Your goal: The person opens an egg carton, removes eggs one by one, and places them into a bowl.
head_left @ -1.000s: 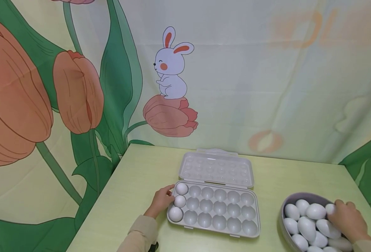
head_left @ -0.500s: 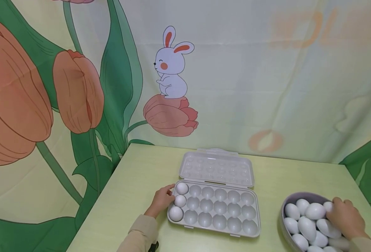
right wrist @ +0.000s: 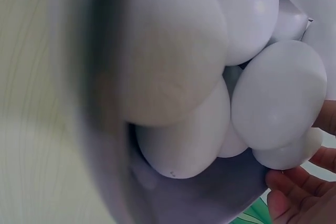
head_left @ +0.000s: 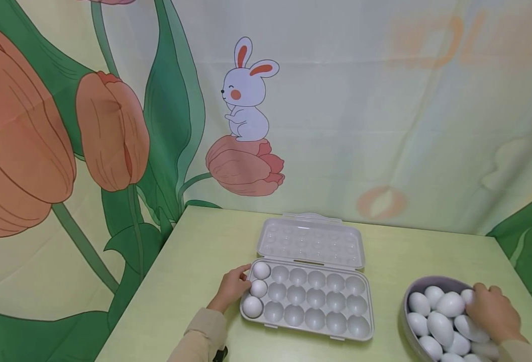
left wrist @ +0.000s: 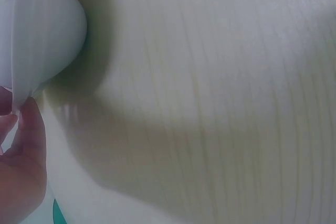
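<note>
A grey plastic egg tray [head_left: 305, 327] lies on the table with its lid [head_left: 311, 241] folded back. White eggs [head_left: 252, 306] fill its leftmost column; the other cups hold nothing. My left hand [head_left: 234, 287] pinches the tray's left rim, thumb and fingers on either side of it in the left wrist view. At the right stands a grey-purple bowl [head_left: 406, 329] heaped with white eggs [head_left: 440, 328]. Over its far right side, my right hand [head_left: 494, 311] reaches in and grips a white egg [right wrist: 291, 150] near the wall, partly hidden under another egg.
The pale wood-grain table [head_left: 202, 236] runs back to a printed curtain [head_left: 329, 125] with tulips and a rabbit. Between the tray and the bowl lies a strip of bare tabletop [head_left: 388, 296].
My right hand has moved slightly left over the bowl, and the eggs by its fingers have shifted a little. My left hand and the tray have stayed in place.
</note>
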{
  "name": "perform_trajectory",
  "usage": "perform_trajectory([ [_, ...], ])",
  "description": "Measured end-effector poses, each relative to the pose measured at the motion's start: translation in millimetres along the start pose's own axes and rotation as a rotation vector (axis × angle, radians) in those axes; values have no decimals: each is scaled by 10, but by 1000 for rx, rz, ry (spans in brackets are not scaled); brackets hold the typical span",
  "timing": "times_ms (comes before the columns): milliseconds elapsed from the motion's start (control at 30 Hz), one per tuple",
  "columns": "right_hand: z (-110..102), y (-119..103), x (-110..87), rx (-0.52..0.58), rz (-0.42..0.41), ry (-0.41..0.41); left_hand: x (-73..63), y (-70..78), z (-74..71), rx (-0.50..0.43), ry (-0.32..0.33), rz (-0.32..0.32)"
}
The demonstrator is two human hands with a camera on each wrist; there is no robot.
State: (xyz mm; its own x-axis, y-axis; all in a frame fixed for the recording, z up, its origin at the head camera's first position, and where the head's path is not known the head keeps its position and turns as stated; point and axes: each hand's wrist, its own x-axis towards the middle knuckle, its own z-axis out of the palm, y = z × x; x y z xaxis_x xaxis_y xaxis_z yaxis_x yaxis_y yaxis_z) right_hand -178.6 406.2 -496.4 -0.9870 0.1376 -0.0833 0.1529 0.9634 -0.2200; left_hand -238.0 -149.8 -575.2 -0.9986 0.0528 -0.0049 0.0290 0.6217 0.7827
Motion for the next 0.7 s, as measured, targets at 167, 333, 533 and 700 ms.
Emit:
perform_trajectory([
  [167, -9, 18, 3, -12, 1, -16, 3, 2, 7, -1, -2, -14],
  [333, -37, -2, -18, -12, 22, -35, -57, 130, -25, 47, -14, -71],
  [533, -104, -24, -39, -9, 26, -59, -60, 135, -21, 67, -12, -68],
  [700, -153, -26, -28, -22, 46, -104, -47, 125, -14, 55, -9, -68],
])
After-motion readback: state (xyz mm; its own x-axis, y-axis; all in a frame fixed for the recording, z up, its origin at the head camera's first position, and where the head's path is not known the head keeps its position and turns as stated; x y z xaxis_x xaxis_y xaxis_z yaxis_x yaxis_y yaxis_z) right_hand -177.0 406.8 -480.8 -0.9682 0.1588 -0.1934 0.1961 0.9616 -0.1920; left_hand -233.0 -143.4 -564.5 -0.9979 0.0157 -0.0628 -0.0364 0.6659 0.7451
